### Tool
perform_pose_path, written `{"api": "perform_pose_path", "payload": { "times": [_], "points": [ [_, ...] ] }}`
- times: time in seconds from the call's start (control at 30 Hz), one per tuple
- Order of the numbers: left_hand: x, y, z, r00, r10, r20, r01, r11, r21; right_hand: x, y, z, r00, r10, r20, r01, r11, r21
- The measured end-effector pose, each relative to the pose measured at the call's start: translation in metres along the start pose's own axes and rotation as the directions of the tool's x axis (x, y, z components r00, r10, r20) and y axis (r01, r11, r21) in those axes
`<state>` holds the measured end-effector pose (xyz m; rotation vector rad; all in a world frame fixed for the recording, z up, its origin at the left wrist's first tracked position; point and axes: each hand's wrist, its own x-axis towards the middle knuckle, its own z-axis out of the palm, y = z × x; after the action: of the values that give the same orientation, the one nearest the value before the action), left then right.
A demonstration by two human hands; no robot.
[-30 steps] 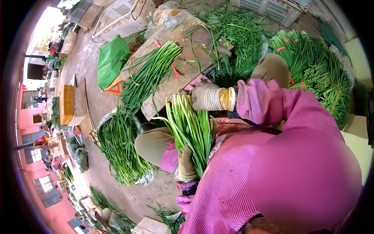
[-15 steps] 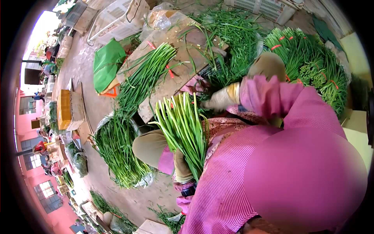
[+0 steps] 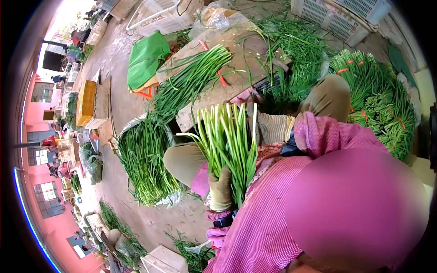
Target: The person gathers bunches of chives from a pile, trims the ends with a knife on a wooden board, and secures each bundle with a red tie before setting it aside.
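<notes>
My left hand (image 3: 221, 187), in a tan work glove, is closed around the leafy lower part of a bunch of garlic chives (image 3: 226, 152). The pale stem ends point up and away from my body. My right hand (image 3: 268, 127), also gloved, is at the bunch's right edge near those stem ends; its fingers are hidden behind the stalks. Ahead of the hands, a wooden board (image 3: 191, 111) carries a loose pile of chives (image 3: 195, 77) with red ties (image 3: 221, 78) beside it.
A full bag of chives (image 3: 145, 164) stands left of my knee. Loose greens (image 3: 300, 54) lie beyond the board, and tied bunches (image 3: 373, 95) are stacked at right. A green sheet (image 3: 148, 59), white crate (image 3: 161, 18) and yellow box (image 3: 85, 103) are on the floor.
My right hand has come in against the bunch from near the board's edge. The left hand still holds the bunch, which stands more upright. The whole view has shifted slightly.
</notes>
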<state>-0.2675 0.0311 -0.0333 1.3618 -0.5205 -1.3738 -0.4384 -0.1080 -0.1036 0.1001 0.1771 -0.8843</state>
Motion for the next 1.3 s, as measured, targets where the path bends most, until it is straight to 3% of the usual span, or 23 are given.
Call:
{"api": "perform_pose_path", "payload": {
  "times": [0.1, 0.2, 0.23, 0.27, 0.33, 0.37, 0.47, 0.5, 0.57, 0.6, 0.67, 0.73, 0.8, 0.87, 0.93, 0.97, 1.0, 1.03, 1.07, 1.1, 1.13, 1.2, 1.3],
  "points": [
    [0.000, -0.001, 0.004, 0.999, 0.018, 0.029, -0.020, 0.998, 0.063, -0.002, -0.016, 0.031, 0.927, 0.375, -0.016, -0.374, 0.919, -0.125],
    [-0.004, 0.003, 0.008, 0.991, 0.066, 0.115, -0.084, 0.983, 0.165, 0.005, -0.003, 0.061, 0.913, 0.250, -0.321, -0.366, 0.849, -0.381],
    [-0.004, 0.006, 0.008, 0.989, 0.065, 0.133, -0.090, 0.976, 0.196, 0.017, 0.001, 0.066, 0.936, 0.268, -0.227, -0.345, 0.827, -0.444],
    [-0.006, 0.010, 0.008, 0.987, 0.062, 0.149, -0.095, 0.969, 0.228, 0.012, 0.007, 0.070, 0.925, 0.135, -0.356, -0.267, 0.896, -0.355],
    [-0.008, 0.022, 0.006, 0.979, 0.050, 0.200, -0.094, 0.972, 0.215, 0.063, 0.014, -0.055, 0.991, 0.122, -0.060, -0.111, 0.982, 0.154],
    [-0.011, 0.033, 0.011, 0.962, 0.084, 0.259, -0.130, 0.977, 0.168, 0.056, 0.015, -0.030, 0.990, 0.126, -0.059, -0.116, 0.981, 0.153],
    [-0.019, 0.049, 0.032, 0.952, 0.227, 0.203, -0.268, 0.942, 0.201, 0.041, 0.023, 0.044, 0.955, 0.114, -0.273, -0.201, 0.927, -0.316],
    [-0.019, 0.054, 0.037, 0.952, 0.235, 0.198, -0.281, 0.928, 0.246, 0.049, 0.028, 0.036, 0.993, -0.057, 0.107, 0.067, 0.993, -0.093],
    [-0.012, 0.051, 0.037, 0.936, 0.286, 0.207, -0.351, 0.813, 0.465, 0.059, 0.034, 0.023, 0.582, -0.576, 0.574, 0.260, 0.800, 0.540],
    [-0.009, 0.050, 0.038, 0.917, 0.330, 0.224, -0.393, 0.645, 0.655, 0.050, 0.020, 0.014, 0.964, -0.265, -0.006, 0.198, 0.702, 0.684],
    [-0.002, 0.050, 0.044, 0.885, 0.400, 0.238, -0.418, 0.459, 0.784, 0.054, 0.035, 0.033, 0.602, -0.779, 0.176, 0.644, 0.604, 0.469],
    [0.007, 0.040, 0.045, 0.864, 0.449, 0.228, -0.417, 0.385, 0.823, 0.069, 0.039, 0.011, 0.518, -0.831, 0.202, 0.669, 0.541, 0.509],
    [0.012, 0.036, 0.043, 0.847, 0.494, 0.195, -0.422, 0.403, 0.812, 0.075, 0.037, -0.004, 0.677, -0.709, 0.196, 0.513, 0.646, 0.566],
    [0.020, 0.035, 0.034, 0.982, 0.186, 0.042, -0.190, 0.929, 0.318, 0.075, 0.031, -0.020, 0.803, -0.563, 0.198, 0.344, 0.708, 0.617],
    [0.026, 0.031, 0.021, 0.988, 0.131, 0.079, -0.140, 0.983, 0.121, 0.072, 0.030, -0.029, 0.898, -0.390, 0.205, 0.167, 0.731, 0.662],
    [0.028, 0.027, 0.020, 0.990, 0.124, 0.067, -0.135, 0.972, 0.192, 0.042, 0.030, 0.026, 0.859, -0.345, 0.378, -0.156, 0.526, 0.836],
    [0.029, 0.024, 0.020, 0.991, 0.118, 0.057, -0.129, 0.956, 0.262, 0.036, 0.024, 0.037, 0.860, -0.344, 0.376, -0.155, 0.527, 0.836],
    [0.026, 0.024, 0.029, 0.988, 0.143, 0.055, -0.153, 0.947, 0.283, 0.033, 0.016, 0.044, 0.937, 0.025, 0.348, -0.061, 0.994, 0.093],
    [0.022, 0.022, 0.040, 0.968, 0.238, 0.076, -0.250, 0.910, 0.332, 0.028, 0.010, 0.052, 0.976, 0.218, 0.022, -0.135, 0.674, -0.726],
    [0.023, 0.017, 0.041, 0.957, 0.269, 0.107, -0.288, 0.857, 0.428, 0.016, 0.012, 0.083, 0.997, -0.054, 0.049, 0.071, 0.535, -0.842],
    [0.024, 0.015, 0.042, 0.944, 0.299, 0.141, -0.328, 0.791, 0.516, 0.021, 0.004, 0.081, 0.967, 0.233, -0.099, -0.213, 0.542, -0.813],
    [0.015, 0.024, 0.042, 0.947, 0.283, 0.154, -0.322, 0.817, 0.479, 0.030, 0.008, 0.075, 0.979, 0.201, 0.025, -0.123, 0.687, -0.716],
    [0.015, 0.043, 0.034, 0.924, 0.306, 0.231, -0.370, 0.554, 0.746, 0.033, 0.010, 0.069, 0.979, 0.186, -0.083, -0.186, 0.656, -0.732]
  ]
}}
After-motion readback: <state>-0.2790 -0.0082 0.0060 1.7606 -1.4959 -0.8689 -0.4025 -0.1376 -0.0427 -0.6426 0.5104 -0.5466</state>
